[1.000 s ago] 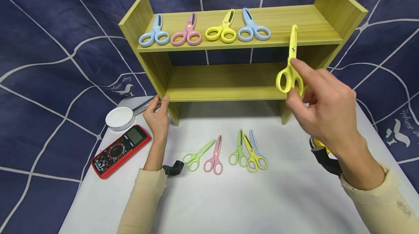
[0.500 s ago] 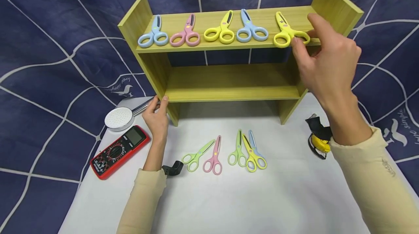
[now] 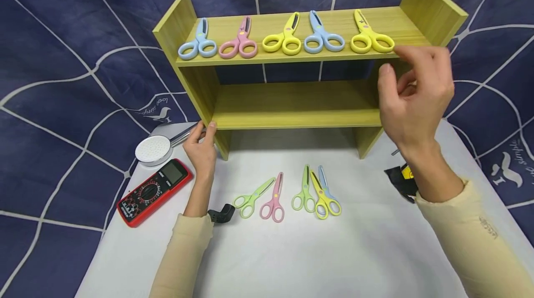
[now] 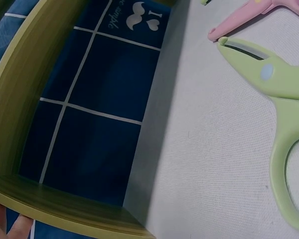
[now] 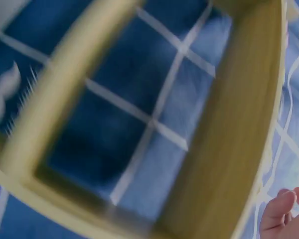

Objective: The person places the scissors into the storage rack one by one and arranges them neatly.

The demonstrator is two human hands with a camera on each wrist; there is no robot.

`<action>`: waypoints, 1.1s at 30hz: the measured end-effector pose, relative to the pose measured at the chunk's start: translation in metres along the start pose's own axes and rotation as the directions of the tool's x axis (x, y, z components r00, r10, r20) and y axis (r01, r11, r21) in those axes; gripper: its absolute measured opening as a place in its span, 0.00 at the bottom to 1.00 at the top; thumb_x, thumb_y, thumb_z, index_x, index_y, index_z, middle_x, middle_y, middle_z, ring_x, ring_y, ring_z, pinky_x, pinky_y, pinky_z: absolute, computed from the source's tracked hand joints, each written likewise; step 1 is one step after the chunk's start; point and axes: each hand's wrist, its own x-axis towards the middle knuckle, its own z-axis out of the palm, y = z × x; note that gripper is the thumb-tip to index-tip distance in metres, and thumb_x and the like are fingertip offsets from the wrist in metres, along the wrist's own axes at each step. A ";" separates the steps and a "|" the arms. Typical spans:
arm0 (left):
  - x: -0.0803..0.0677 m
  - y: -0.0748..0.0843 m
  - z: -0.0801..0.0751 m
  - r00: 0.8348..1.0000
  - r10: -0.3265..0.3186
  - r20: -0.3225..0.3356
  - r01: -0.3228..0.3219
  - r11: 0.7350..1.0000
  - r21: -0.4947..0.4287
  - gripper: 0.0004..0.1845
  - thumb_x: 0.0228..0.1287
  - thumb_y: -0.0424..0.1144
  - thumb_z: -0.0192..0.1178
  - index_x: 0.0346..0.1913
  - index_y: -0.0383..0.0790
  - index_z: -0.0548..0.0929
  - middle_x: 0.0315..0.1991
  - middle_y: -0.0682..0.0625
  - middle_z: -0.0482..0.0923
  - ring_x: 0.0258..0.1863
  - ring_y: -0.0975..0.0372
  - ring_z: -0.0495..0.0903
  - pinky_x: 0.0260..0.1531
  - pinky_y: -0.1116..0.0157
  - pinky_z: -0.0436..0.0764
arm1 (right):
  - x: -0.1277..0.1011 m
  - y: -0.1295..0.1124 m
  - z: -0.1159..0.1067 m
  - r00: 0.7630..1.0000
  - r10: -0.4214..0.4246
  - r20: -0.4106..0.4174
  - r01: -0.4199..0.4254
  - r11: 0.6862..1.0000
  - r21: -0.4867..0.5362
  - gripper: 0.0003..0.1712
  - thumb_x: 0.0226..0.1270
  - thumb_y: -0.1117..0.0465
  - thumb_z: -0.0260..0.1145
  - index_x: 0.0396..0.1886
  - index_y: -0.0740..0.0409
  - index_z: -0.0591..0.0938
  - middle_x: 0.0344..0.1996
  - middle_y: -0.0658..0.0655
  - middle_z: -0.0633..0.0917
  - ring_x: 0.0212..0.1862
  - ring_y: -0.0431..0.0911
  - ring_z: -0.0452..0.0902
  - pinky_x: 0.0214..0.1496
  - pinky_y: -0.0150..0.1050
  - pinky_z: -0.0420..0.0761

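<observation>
**Scissors lined on the top shelf, right hand just off the fifth pair**

Scissors fill most of the top board of the shelf (image 3: 400, 24): blue (image 3: 198, 44), pink (image 3: 238, 44), yellow (image 3: 283, 39), blue (image 3: 322, 38), and at the right end the yellow pair (image 3: 369, 38), lying flat with loops toward the front edge and blades pointing back. The right hand (image 3: 417, 94) hangs in front of the shelf's right side, just beside that last pair but apart from it, fingers loosely bent and holding nothing. The left hand (image 3: 202, 147) rests against the shelf's lower left corner, thumb and fingertips on the wood, steadying it rather than gripping anything.

By the look of it, the placing step for this pair is done and the hand is free. Four or five pairs lie on the white tabletop (image 3: 292, 251): green (image 3: 250, 198), pink (image 3: 273, 200), and a cluster of three (image 3: 317, 193) overlapping, green, yellow and blue. A next pick would call for a pinch at the loops, and the cluster would need one pair teased out from the others.

The shelf is smooth yellow-green laminate with a wood grain, flat boards and square edges. The scissors are small, glossy plastic with rounded loops and short blades. Behind is navy cloth with white lines. At the left lie a round shower head (image 3: 152, 149) and a red multimeter (image 3: 154, 191).
</observation>
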 end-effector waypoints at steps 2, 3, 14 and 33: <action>0.000 0.000 0.001 1.000 -0.002 -0.004 0.002 1.000 -0.004 0.15 0.62 0.28 0.65 0.51 0.24 0.83 0.37 0.49 0.83 0.30 0.67 0.76 0.34 0.71 0.74 | -0.025 0.001 0.000 0.998 -0.018 0.067 0.011 0.994 0.110 0.15 0.59 0.65 0.63 0.43 0.66 0.86 0.34 0.48 0.79 0.23 0.34 0.66 0.27 0.21 0.64; -0.001 -0.001 0.002 1.000 -0.004 -0.010 0.003 1.000 -0.006 0.16 0.61 0.28 0.65 0.51 0.24 0.83 0.37 0.49 0.83 0.30 0.67 0.76 0.33 0.71 0.74 | -0.040 0.002 0.000 0.991 -0.028 0.133 0.008 0.988 0.153 0.14 0.58 0.66 0.64 0.43 0.68 0.86 0.34 0.53 0.80 0.23 0.36 0.66 0.26 0.22 0.64; -0.002 0.002 0.004 1.000 -0.023 0.005 0.023 1.000 0.007 0.15 0.61 0.28 0.65 0.50 0.24 0.84 0.37 0.49 0.83 0.29 0.67 0.75 0.33 0.72 0.73 | -0.192 0.014 -0.033 0.402 0.098 0.911 0.054 0.990 -0.130 0.38 0.62 0.52 0.72 0.70 0.52 0.70 0.59 0.66 0.70 0.27 0.40 0.69 0.21 0.34 0.70; 0.000 0.001 0.001 1.000 -0.026 -0.003 0.026 0.999 0.020 0.15 0.62 0.29 0.65 0.51 0.26 0.84 0.37 0.50 0.83 0.29 0.68 0.76 0.32 0.72 0.73 | -0.229 0.029 -0.042 0.298 0.061 0.953 0.127 0.987 -0.103 0.27 0.53 0.69 0.73 0.55 0.53 0.83 0.33 0.51 0.69 0.21 0.37 0.58 0.18 0.28 0.63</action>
